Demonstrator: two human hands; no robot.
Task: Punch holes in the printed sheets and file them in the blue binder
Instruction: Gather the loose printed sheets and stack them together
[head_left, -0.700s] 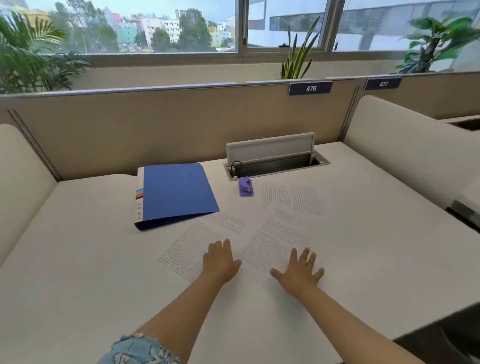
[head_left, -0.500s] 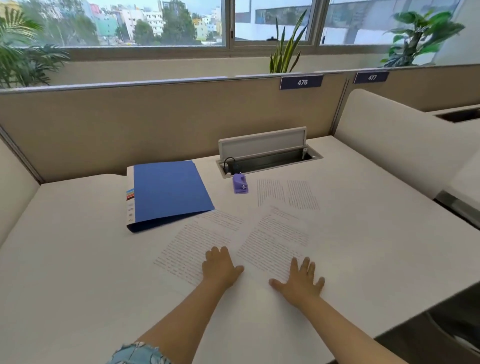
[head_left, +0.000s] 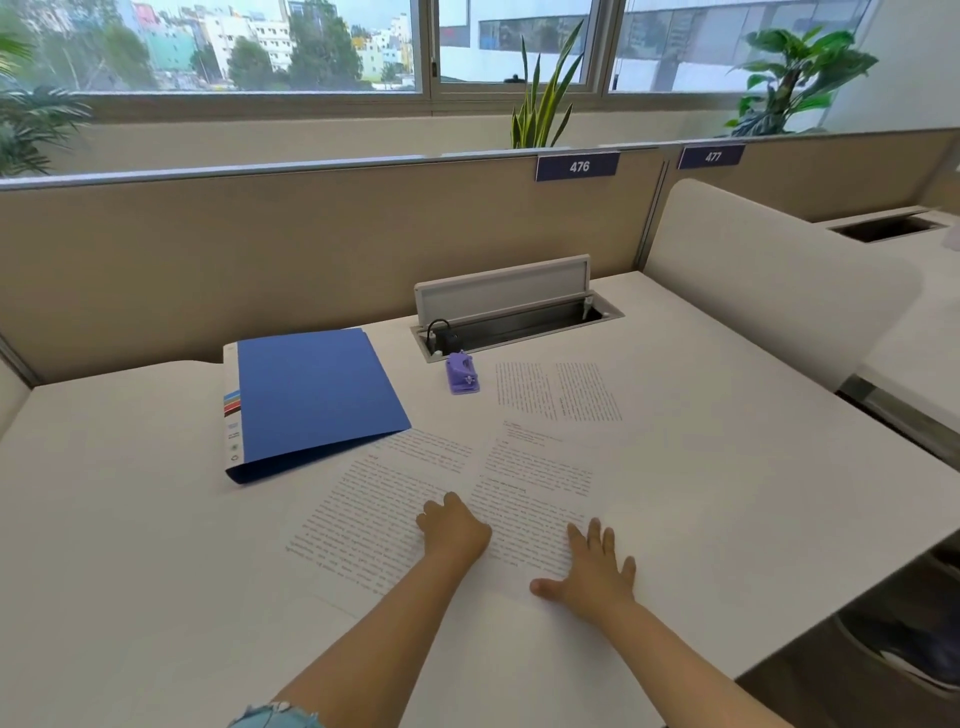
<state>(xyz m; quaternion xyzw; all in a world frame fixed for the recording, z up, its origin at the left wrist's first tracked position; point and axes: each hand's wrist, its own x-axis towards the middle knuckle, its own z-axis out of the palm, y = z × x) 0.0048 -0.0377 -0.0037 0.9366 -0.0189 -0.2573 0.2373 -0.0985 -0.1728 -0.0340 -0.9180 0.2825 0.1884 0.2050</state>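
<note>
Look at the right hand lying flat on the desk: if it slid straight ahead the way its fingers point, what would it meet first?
The right hand points up and slightly left over the nearest printed sheet. Continuing, it would probably reach the farther two-column sheet first; depth is uncertain.

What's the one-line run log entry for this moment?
stage: gathering sheets | left hand: flat on printed paper sheets | right hand: flat on sheets | small purple hole punch: untouched | blue plastic binder: closed

Open-plan office: white desk (head_left: 156, 545) enclosed by beige partition panels (head_left: 260, 249) carrying numbered plates 476 (head_left: 577, 166) and 477 (head_left: 711, 156), flip-up cable box (head_left: 511, 306) set in the desktop, potted plants (head_left: 540, 98) along a wide window (head_left: 249, 47) facing city buildings.
</note>
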